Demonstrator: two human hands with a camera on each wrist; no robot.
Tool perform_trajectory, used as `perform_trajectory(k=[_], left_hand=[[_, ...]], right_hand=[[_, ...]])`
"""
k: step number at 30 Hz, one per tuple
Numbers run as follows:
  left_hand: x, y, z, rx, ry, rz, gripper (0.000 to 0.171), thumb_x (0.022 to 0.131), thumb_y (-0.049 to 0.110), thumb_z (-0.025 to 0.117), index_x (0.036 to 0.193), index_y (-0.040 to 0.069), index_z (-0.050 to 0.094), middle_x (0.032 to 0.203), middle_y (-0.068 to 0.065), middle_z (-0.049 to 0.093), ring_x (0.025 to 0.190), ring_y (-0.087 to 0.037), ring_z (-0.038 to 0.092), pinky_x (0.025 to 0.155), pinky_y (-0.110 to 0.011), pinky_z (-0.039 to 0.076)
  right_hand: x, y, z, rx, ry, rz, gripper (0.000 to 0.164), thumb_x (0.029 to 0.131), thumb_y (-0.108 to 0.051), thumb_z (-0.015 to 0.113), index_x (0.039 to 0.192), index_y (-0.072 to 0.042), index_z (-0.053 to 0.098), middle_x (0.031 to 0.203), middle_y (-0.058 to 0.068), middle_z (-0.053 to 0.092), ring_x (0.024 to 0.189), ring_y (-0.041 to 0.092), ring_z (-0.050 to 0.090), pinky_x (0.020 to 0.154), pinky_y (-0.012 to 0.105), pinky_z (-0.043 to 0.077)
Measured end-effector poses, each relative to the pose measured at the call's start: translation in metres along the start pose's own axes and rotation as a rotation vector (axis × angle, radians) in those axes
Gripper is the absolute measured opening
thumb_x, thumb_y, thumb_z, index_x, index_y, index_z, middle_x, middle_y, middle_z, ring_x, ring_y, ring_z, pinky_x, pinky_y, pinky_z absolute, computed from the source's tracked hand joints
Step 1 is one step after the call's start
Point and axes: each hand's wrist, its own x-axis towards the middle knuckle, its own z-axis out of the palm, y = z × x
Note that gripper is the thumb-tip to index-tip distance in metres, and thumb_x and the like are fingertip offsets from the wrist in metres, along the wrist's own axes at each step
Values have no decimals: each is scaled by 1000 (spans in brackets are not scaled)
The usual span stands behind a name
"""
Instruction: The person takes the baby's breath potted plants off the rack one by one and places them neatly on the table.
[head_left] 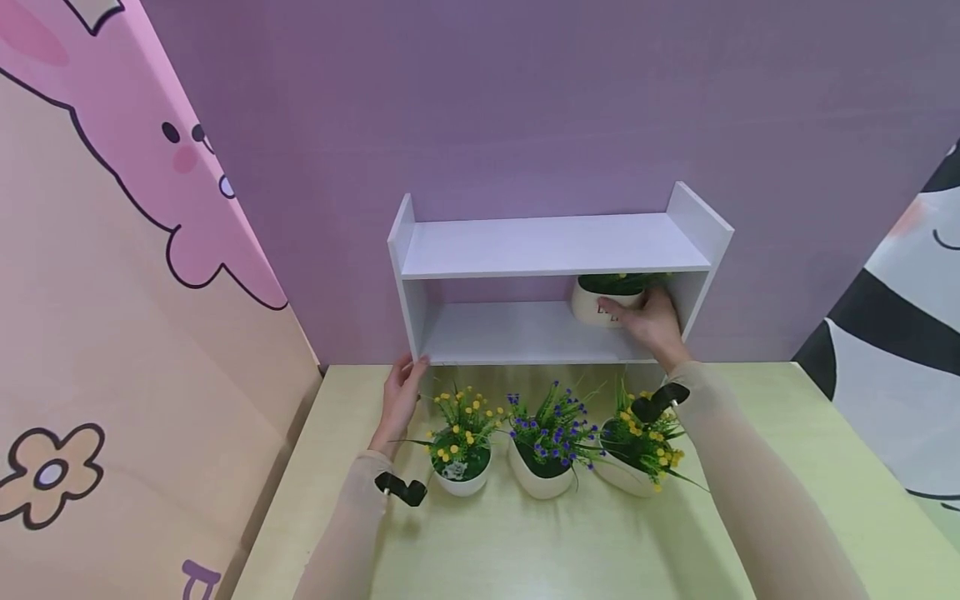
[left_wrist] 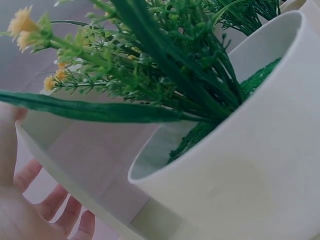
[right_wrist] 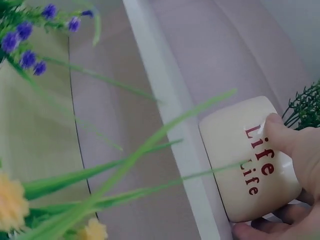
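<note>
A cream flower pot [right_wrist: 240, 155] with red "Life" lettering and green foliage stands at the right end of the white shelf's [head_left: 495, 333] middle board. My right hand [head_left: 651, 323] grips this pot, thumb across its front and fingers round its side and underside in the right wrist view. My left hand [head_left: 401, 396] holds the shelf's left side panel near its lower part, thumb at the front edge and fingers along the outside. Close beside it, a white pot [left_wrist: 240, 165] of yellow flowers fills much of the left wrist view.
On the table [head_left: 540, 550] before the shelf stand a yellow-flowered pot [head_left: 461, 475], a purple-flowered pot [head_left: 542, 479] and a tilted yellow-flowered pot [head_left: 626, 475]. The shelf's upper board [head_left: 547, 246] lies over the held pot. A purple wall [head_left: 525, 108] rises behind.
</note>
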Motion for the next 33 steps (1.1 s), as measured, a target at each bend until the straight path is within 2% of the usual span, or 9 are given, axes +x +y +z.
perform_trajectory(k=[7,14,26,33], left_hand=[[0,-1,0,-3,3,-5,58,109,43,60,157,12,47,161,-21,48,149,-40,45,120,-72,37],[-3,2,1,28,-4,-6,60,110,43,57,158,9,44,162,-24,46,150,-41,45,117,-71,38],[-2,4,0,23,-16,-12,62,110,43,57,160,8,42,163,-25,45,150,-41,44,117,-71,37],[0,4,-1,31,-5,-15,63,109,46,58,158,9,44,161,-24,48,147,-41,47,116,-70,38]], right_hand=[[-2,1,-1,-32,6,3,90,99,-47,75,159,4,32,158,32,43,149,48,43,122,63,37],[-5,3,0,-40,22,-24,91,99,-46,75,163,0,30,162,30,41,152,49,40,122,65,36],[-22,0,-3,-46,30,-47,83,99,-44,76,159,-2,39,158,28,48,148,49,47,118,65,41],[-34,-6,-6,-51,8,-68,77,99,-48,76,153,-2,46,148,30,59,132,48,60,106,62,50]])
